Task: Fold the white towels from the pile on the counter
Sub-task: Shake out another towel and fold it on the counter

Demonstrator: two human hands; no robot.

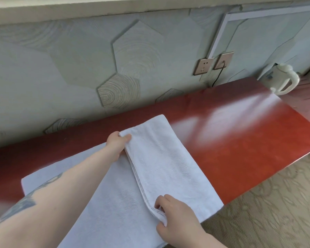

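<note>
Both my hands on a half-folded white towel

My left hand (118,145) pinches the folded flap's far corner and my right hand (170,214) pinches its near corner; the white towel (161,163) lies spread on the red counter (240,140).

A white towel (161,167) lay across the red counter (240,140), its right part folded over the rest. The left hand (117,144) pinched the fold's far corner; the right hand (174,217) gripped the near corner at the counter's front edge. A white kettle (283,79) stood at the far right corner.
</note>
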